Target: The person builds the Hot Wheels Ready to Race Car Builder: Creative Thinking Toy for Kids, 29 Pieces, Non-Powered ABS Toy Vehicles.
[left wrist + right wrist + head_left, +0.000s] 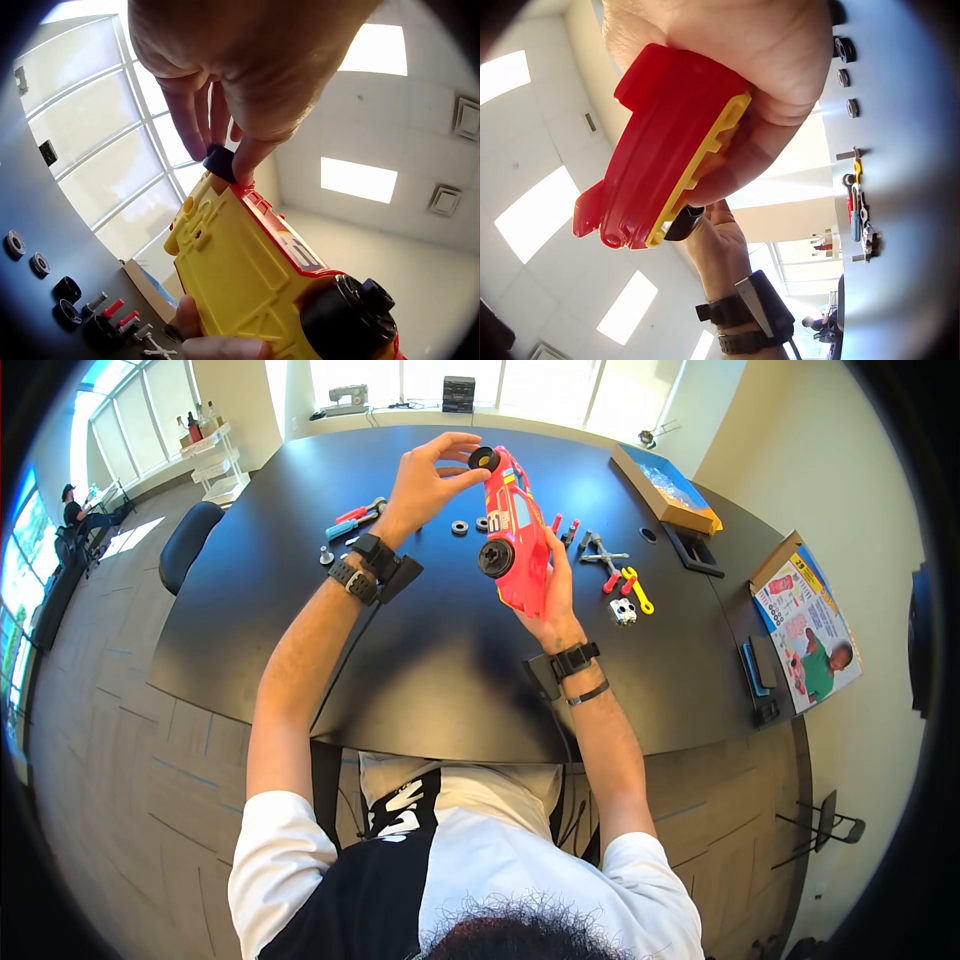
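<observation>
A red toy car (pixel 524 565) with a yellow underside (pixel 240 277) is held up above the dark table, tilted on its side. My right hand (pixel 560 595) grips its body from the right and below, fingers against the underside in the left wrist view. At the car's far end, my left hand (pixel 425 482) pinches a small black wheel (pixel 219 162) between thumb and fingers, right at the body's corner. Another black wheel (pixel 495 558) sits on the same side at the near end, with a knob at its centre (pixel 376 296).
Loose small wheels (pixel 460 528) lie beyond the car. Toy tools (pixel 350 522) are left; red-handled pieces, a grey cross-shaped part (pixel 603 555), a yellow wrench (pixel 638 592) and a silver engine-like block (pixel 623 612) are right. An open box (pixel 660 485) and picture box lid (pixel 812 622) stand farther right.
</observation>
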Demonstrator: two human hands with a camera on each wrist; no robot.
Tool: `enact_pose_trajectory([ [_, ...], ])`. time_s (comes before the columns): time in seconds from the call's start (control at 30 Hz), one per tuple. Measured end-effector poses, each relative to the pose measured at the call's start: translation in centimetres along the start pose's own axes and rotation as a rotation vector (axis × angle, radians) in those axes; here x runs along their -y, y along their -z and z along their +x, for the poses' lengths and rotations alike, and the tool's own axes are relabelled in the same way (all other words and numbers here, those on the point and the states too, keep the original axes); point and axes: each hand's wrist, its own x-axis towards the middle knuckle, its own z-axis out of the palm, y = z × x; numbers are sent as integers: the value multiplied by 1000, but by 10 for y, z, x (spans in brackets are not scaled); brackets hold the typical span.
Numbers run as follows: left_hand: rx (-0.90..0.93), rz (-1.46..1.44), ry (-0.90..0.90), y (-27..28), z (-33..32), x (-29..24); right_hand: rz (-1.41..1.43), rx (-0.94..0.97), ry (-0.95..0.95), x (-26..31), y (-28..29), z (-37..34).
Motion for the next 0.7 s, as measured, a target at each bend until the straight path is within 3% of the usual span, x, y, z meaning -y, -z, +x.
enact_pose_trajectory([
  [0.1,59,-38,55,0,-3,-1,9,-1,-9,0,1,0],
  [0.2,123,57,-45,0,-7,-2,26,-26,-7,3,-4,-3],
  [0.27,44,241,-153,-1,-10,0,40,-52,-4,3,-5,-4],
  [0.4,65,266,-199,16,-9,30,52,-42,29,9,3,-5],
  [0.47,110,174,193,17,-10,30,56,-38,32,10,5,-6],
  [0.7,378,547,189,-34,-26,147,16,-44,15,13,17,-6],
])
